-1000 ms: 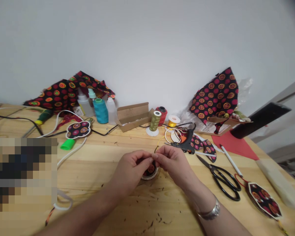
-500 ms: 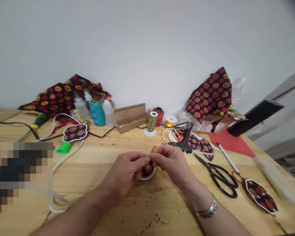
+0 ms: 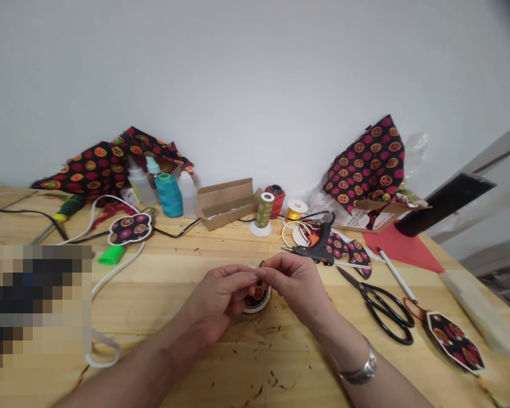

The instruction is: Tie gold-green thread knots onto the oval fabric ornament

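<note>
My left hand (image 3: 225,292) and my right hand (image 3: 295,283) meet at the middle of the table, fingertips pinched together. A small dark piece shows at the top of the pinch; the rest of what they grip is hidden by the fingers. Just below the fingertips lies a round patterned piece (image 3: 257,298) with a white rim, partly covered by my left hand. A thin yellow thread (image 3: 272,245) runs up from near my right fingers toward the spools.
Scissors (image 3: 382,306) and a white pen (image 3: 397,275) lie right of my right hand. Behind are a black glue gun (image 3: 318,249), an olive thread spool (image 3: 264,211) and an open cardboard box (image 3: 227,209). A flower-shaped patterned piece (image 3: 130,228) sits at the left.
The view has shifted very slightly. My right fingers have moved a little, and the small dark piece above the pinch sits slightly lower. Both hands remain together.
</note>
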A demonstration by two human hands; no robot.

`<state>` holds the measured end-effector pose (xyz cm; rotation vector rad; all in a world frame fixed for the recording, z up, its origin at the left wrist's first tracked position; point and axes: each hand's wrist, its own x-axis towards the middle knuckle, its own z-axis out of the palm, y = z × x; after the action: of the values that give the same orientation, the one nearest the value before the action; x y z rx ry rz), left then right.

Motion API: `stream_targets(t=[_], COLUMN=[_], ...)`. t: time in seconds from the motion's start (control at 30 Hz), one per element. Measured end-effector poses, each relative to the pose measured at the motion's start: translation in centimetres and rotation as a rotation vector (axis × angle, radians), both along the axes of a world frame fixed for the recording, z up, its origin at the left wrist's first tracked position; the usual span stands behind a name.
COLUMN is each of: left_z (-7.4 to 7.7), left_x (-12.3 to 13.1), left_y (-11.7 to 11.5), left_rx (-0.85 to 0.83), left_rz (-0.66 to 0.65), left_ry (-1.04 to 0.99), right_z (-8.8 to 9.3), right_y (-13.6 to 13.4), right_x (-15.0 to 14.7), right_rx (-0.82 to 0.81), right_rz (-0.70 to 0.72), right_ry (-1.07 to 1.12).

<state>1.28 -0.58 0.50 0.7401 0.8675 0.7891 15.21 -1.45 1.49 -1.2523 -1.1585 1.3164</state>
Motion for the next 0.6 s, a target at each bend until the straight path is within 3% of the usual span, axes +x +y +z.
stream_targets(t=[0.23,0.47,0.6], left_z=[-0.4,-0.7,-0.8], left_x=[-0.2,-0.3,-0.2], left_y=[0.2,0.6,0.6], left_rx=[0.006,0.027,0.043], left_rz=[0.055,0.134,0.176], left_ry=[0.018,0.089,0.100], right_z=[0.0,-0.4,-0.5], right_y=[0.0,-0.2,-0.7], right_x=[0.3,1.2,1.1], right_rx=[0.037,0.333,0.401], right_rz=[0.062,0.038,-0.009], right_ry=[-0.105,-0.560,-0.786])
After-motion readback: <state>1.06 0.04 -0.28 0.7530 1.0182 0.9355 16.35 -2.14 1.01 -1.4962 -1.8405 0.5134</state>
